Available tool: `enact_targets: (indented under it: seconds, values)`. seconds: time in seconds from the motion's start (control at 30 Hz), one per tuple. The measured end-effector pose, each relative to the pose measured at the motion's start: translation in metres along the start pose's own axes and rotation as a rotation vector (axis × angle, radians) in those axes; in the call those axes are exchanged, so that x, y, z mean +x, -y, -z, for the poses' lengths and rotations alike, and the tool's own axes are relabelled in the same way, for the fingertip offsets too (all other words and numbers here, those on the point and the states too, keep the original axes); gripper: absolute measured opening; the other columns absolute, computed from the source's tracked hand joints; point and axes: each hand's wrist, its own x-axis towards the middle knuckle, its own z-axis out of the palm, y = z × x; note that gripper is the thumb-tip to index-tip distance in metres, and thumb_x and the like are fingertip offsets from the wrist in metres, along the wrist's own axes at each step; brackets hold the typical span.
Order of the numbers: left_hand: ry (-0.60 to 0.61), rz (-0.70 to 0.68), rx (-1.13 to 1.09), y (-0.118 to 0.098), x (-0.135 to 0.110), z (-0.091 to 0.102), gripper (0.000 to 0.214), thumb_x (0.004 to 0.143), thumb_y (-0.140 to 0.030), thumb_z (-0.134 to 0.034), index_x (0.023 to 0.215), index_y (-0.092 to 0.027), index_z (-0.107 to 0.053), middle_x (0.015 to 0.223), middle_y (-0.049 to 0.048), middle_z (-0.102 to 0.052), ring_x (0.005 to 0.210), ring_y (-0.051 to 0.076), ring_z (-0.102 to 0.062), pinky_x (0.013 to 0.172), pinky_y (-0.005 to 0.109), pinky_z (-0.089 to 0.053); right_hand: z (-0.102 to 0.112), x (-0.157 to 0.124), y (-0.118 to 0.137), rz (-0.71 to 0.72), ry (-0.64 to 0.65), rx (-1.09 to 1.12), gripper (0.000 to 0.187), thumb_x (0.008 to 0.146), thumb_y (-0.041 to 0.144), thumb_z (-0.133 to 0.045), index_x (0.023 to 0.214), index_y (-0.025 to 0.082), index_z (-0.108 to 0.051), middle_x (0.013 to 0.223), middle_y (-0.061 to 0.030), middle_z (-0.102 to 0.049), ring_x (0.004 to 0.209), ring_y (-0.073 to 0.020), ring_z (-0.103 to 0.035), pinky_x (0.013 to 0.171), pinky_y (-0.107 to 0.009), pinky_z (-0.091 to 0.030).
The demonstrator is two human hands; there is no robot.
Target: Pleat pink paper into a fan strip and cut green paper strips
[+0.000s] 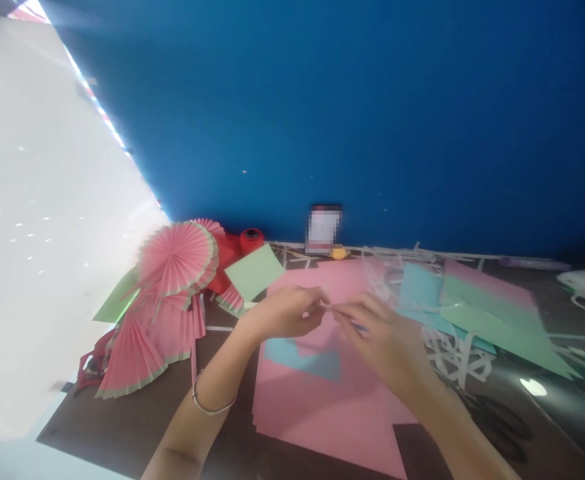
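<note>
Both hands meet above a stack of pink paper (317, 413), fingertips nearly touching. My left hand (289, 312) is closed in a pinch, a bracelet on its wrist. My right hand (382, 337) is pinched too, its fingertips pointing left. A small pale bit (328, 307) shows between the fingertips, too small and blurred to name. Under the hands, a light blue piece of paper (302, 359) lies on the pink stack, partly covered by shadow.
Pleated pink paper fans (175, 257) with green edges pile up at left, beside a green sheet (255, 272) and a red roll (251, 240). White strips (465, 363), green paper (502, 317) and dark-handled scissors (502, 423) lie at right. A blue wall (347, 120) stands behind.
</note>
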Motion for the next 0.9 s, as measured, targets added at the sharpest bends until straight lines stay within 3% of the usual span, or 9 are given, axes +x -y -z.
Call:
enact_targets:
  seconds: [0.27, 0.57, 0.67, 0.8, 0.9]
  values:
    - [0.009, -0.031, 0.013, -0.001, 0.003, 0.002, 0.019, 0.085, -0.018, -0.042, 0.089, -0.016, -0.06, 0.082, 0.0038, -0.067, 0.074, 0.015, -0.06, 0.069, 0.024, -0.044, 0.0, 0.001, 0.003, -0.018, 0.014, -0.024, 0.028, 0.091, 0.025, -0.04, 0.076, 0.02, -0.063, 0.07, -0.0008, -0.062, 0.056, -0.0098, -0.056, 0.045, -0.023, -0.033]
    - [-0.085, -0.053, -0.046, 0.002, 0.005, -0.002, 0.014, 0.077, -0.016, -0.05, 0.078, -0.015, -0.064, 0.073, 0.0025, -0.068, 0.066, 0.013, -0.059, 0.065, 0.023, -0.043, -0.004, -0.002, -0.001, 0.061, 0.028, -0.092, 0.026, 0.091, 0.023, -0.038, 0.076, 0.018, -0.058, 0.068, -0.0009, -0.06, 0.054, -0.0101, -0.052, 0.048, -0.024, -0.033]
    - [-0.081, -0.013, -0.294, 0.002, 0.007, -0.003, 0.015, 0.077, -0.015, -0.05, 0.075, -0.014, -0.064, 0.067, 0.0021, -0.068, 0.063, 0.011, -0.06, 0.062, 0.021, -0.044, -0.006, -0.004, 0.001, 0.14, -0.086, -0.197, 0.018, 0.089, 0.016, -0.043, 0.076, 0.018, -0.056, 0.069, -0.0014, -0.062, 0.058, -0.0108, -0.055, 0.051, -0.025, -0.035]
    - [-0.001, 0.087, -0.65, 0.001, 0.009, -0.008, 0.015, 0.079, -0.019, -0.052, 0.074, -0.013, -0.064, 0.062, 0.0037, -0.067, 0.061, 0.012, -0.062, 0.055, 0.019, -0.045, -0.014, -0.013, 0.002, 0.26, -0.384, -0.374, 0.01, 0.078, 0.009, -0.058, 0.079, 0.018, -0.055, 0.073, -0.0026, -0.066, 0.066, -0.0128, -0.061, 0.058, -0.024, -0.042]
    - [-0.107, 0.223, -0.81, 0.009, 0.014, -0.017, 0.016, 0.078, -0.025, -0.057, 0.071, -0.013, -0.064, 0.064, 0.0052, -0.068, 0.06, 0.013, -0.062, 0.06, 0.022, -0.048, -0.019, -0.024, -0.003, 0.22, -0.548, -0.341, 0.013, 0.076, 0.008, -0.057, 0.082, 0.019, -0.054, 0.071, -0.0039, -0.064, 0.065, -0.0138, -0.061, 0.059, -0.024, -0.045]
